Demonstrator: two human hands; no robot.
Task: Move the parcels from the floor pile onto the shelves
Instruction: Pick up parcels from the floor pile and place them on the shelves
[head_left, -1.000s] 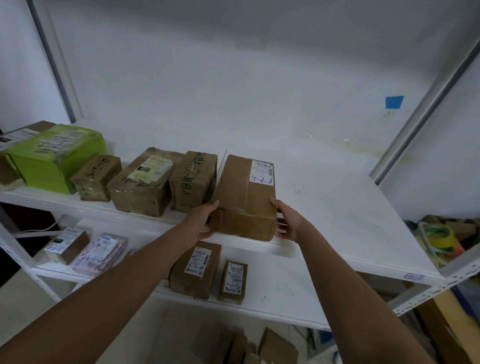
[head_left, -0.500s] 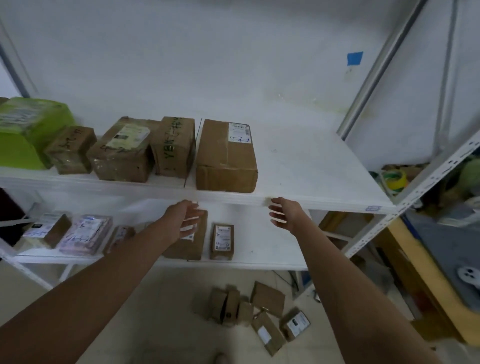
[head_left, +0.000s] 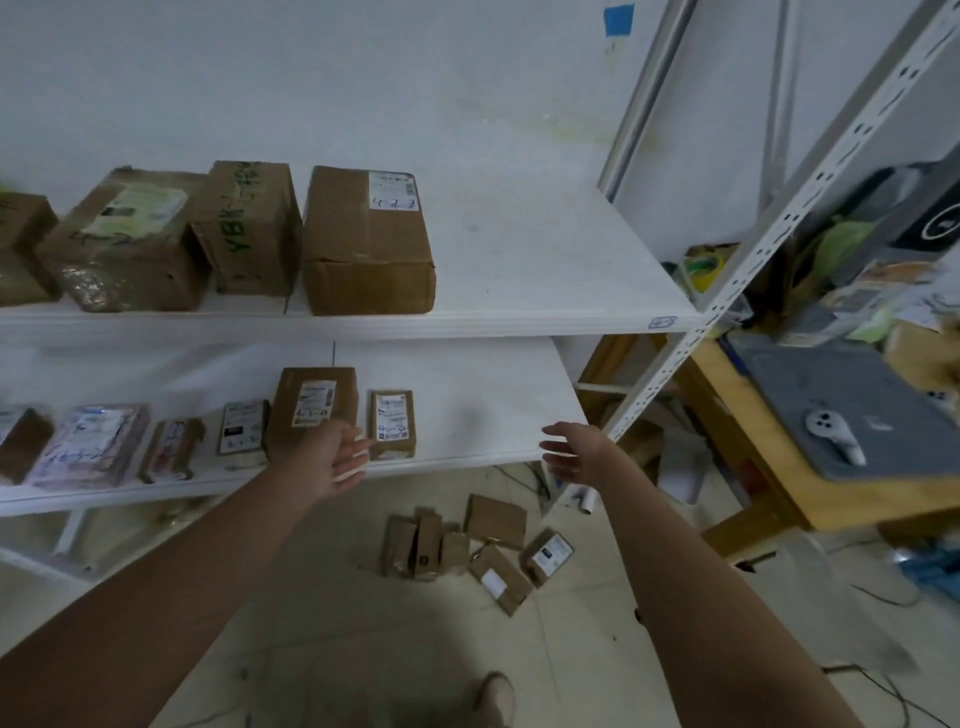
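Left hand: fingers straight and slightly spread, nothing held. It is seen in front of the near edge of the lower shelf and overlaps the labelled box behind it. Contact with that box cannot be told.
Right hand: fingers apart and loosely extended, nothing held. It is raised before the right end of the lower shelf's near edge.
Floor pile: several small brown parcels are heaped on the floor, below the two hands and between them, well apart from both. Two white labels are turned face up.
Upper shelf: a white board on which brown boxes are lined up along the left part.
Large box: rightmost in the upper row, set at the near edge, with a white label at its far right corner.
Lettered box: marked in green handwriting and placed just left of the large box.
Small box: labelled, laid on the lower shelf just right of the left hand.
Pink parcel: laid flat at the left of the lower shelf, among other small parcels.
Upright: a white perforated post at the right end of the shelves.
Tabletop: wooden, at the right beyond the upright. A grey mat is carried on it.
Wall: white, with a patch of blue tape fixed high up.
Floor: pale tiles. The toe of a shoe is seen at the near edge.
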